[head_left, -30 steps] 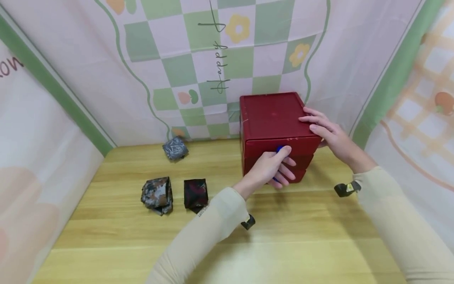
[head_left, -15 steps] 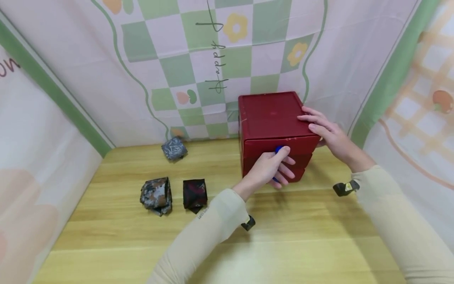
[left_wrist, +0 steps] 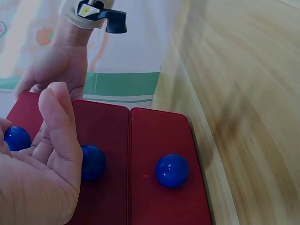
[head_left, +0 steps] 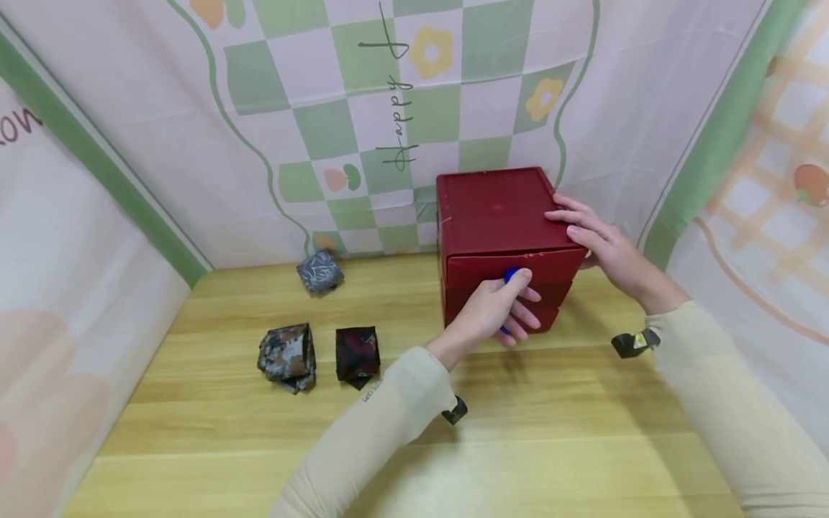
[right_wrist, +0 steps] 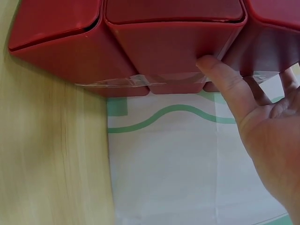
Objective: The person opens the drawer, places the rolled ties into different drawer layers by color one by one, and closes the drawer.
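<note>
Box of glossy red plastic (head_left: 499, 212), three-drawered, stands on wooden table (head_left: 518, 446). Left hand (head_left: 495, 308) holds round blue top knob (left_wrist: 17, 138) between thumb and fingers; right hand (head_left: 602, 244) rests spread over box's right edge. Left wrist view shows two lower blue knobs (left_wrist: 172, 170), nearly hidden from head view; right wrist alone, clear tape (right_wrist: 119, 82). Both hands placed as second ago.

In the head view, the left hand (head_left: 492, 308) is hiding much of the blue knobs (head_left: 512, 273) on the red drawer cabinet (head_left: 499, 212), the sleeve lettering (head_left: 372, 391) is appearing too small to read, and the right wrist view is cutting off the right hand (right_wrist: 268, 126).
</note>
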`<state>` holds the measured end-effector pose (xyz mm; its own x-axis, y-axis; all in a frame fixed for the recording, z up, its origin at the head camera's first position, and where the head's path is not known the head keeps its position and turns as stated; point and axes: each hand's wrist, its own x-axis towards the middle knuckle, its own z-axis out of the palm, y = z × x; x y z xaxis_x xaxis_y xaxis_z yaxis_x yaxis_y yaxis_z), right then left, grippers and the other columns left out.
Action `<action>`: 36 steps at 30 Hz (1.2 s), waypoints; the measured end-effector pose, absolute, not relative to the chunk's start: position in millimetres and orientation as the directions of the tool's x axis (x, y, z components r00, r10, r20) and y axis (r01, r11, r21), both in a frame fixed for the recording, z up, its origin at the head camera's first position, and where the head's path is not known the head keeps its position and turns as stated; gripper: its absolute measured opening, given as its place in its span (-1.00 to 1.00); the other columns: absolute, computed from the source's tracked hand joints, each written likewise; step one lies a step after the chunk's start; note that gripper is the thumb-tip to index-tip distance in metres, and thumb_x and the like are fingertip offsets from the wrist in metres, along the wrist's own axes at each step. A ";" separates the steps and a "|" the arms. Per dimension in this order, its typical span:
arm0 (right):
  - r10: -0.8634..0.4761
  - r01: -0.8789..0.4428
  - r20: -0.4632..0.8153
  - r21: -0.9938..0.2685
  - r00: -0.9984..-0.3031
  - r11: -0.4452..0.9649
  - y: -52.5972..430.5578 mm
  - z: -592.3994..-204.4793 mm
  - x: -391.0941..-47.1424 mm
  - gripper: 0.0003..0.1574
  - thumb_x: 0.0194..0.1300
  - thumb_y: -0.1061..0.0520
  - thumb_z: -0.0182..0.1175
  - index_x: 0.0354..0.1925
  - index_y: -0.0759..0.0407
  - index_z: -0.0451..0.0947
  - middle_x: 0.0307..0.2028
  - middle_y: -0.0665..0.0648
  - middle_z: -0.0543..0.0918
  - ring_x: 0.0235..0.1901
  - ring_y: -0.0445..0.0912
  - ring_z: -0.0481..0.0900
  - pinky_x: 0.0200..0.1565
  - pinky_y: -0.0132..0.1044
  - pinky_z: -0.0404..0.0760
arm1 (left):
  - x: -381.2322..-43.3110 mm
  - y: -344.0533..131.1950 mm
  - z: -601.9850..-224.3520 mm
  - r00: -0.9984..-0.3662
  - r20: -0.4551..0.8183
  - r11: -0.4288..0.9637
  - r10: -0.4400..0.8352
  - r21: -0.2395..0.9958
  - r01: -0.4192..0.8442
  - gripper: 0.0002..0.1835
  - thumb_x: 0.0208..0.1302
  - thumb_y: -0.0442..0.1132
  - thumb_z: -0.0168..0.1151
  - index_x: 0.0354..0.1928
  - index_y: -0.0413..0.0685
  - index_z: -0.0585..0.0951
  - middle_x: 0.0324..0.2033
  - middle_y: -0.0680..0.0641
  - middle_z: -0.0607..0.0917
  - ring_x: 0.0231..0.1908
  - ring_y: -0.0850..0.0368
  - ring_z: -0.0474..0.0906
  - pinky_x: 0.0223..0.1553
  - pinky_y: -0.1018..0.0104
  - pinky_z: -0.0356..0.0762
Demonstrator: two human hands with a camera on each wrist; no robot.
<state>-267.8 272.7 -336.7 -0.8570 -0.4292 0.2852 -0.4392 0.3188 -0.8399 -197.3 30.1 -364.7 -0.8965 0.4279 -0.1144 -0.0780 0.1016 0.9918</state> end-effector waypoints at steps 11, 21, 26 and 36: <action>-0.440 -0.425 0.274 -0.857 -0.855 0.291 275.1 -336.7 -268.2 -0.44 0.66 -0.01 -0.19 0.47 0.11 0.33 0.59 -0.06 0.00 0.41 -0.08 0.17 -0.16 -0.31 0.69 | -191.8 32.1 -364.5 -0.896 -0.125 0.115 0.426 0.990 -0.083 -0.25 0.45 0.41 -0.10 -0.01 -0.14 0.70 -0.45 -0.06 0.77 -0.53 -0.04 0.69 -0.53 0.16 0.67; -0.451 -0.422 0.274 -0.866 -0.849 0.269 275.1 -336.7 -270.5 -0.44 0.66 0.01 -0.19 0.48 0.11 0.32 0.59 -0.06 -0.02 0.46 -0.04 0.06 -0.08 -0.37 0.63 | -187.3 32.1 -366.0 -0.896 -0.131 0.116 0.423 0.989 -0.090 -0.34 0.45 0.40 -0.09 -0.13 0.00 0.71 -0.47 -0.05 0.77 -0.57 0.02 0.67 -0.59 0.21 0.63; -0.457 -0.417 0.269 -0.871 -0.848 0.261 275.0 -337.2 -271.4 -0.44 0.66 0.01 -0.20 0.48 0.11 0.31 0.60 -0.06 -0.04 0.49 -0.03 -0.01 -0.03 -0.42 0.59 | -183.3 32.0 -367.4 -0.896 -0.126 0.107 0.425 0.990 -0.089 -0.40 0.47 0.37 -0.06 -0.18 0.04 0.71 -0.48 -0.07 0.76 -0.58 0.00 0.67 -0.61 0.23 0.61; -0.456 -0.415 0.273 -0.876 -0.847 0.246 274.1 -338.1 -269.7 -0.44 0.66 0.02 -0.20 0.47 0.14 0.32 0.60 -0.04 -0.04 0.51 -0.04 -0.05 0.02 -0.48 0.55 | -173.3 31.1 -370.1 -0.891 -0.121 0.115 0.438 0.990 -0.078 -0.42 0.47 0.37 -0.07 -0.19 0.08 0.70 -0.48 -0.04 0.76 -0.57 0.00 0.67 -0.57 0.19 0.64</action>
<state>-269.7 274.1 -338.1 -0.8469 -0.4563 0.2730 -0.4148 0.2459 -0.8760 -173.3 31.1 -370.1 -0.8907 0.4382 -0.1213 -0.0781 0.1152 0.9903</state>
